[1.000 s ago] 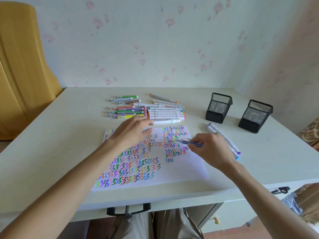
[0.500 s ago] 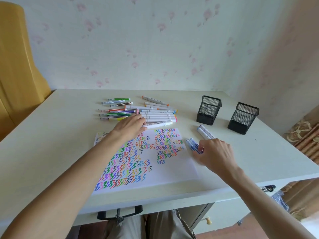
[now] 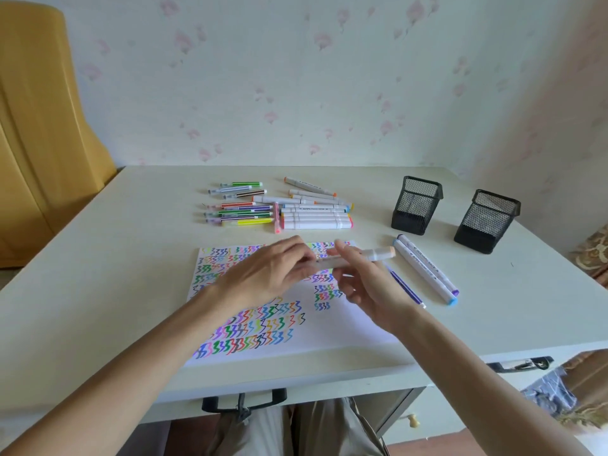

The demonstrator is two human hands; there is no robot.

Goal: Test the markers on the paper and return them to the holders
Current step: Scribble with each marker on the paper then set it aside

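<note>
A fresh peach-capped marker (image 3: 355,258) is now held above the paper (image 3: 329,330) by both hands; half a second ago the left hand (image 3: 266,274) lay at the marker pile (image 3: 296,212) and the right hand (image 3: 365,284) was setting down a blue pen (image 3: 406,287). Both grips are closed on the marker, probably for uncapping. The holders (image 3: 416,205) look empty, at the worktop's (image 3: 98,274) right.

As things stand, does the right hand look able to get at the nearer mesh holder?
Probably yes. Bare table lies between the right hand and the nearer mesh holder, whose open top faces up. The hand is busy, though, with the peach-capped marker.
</note>
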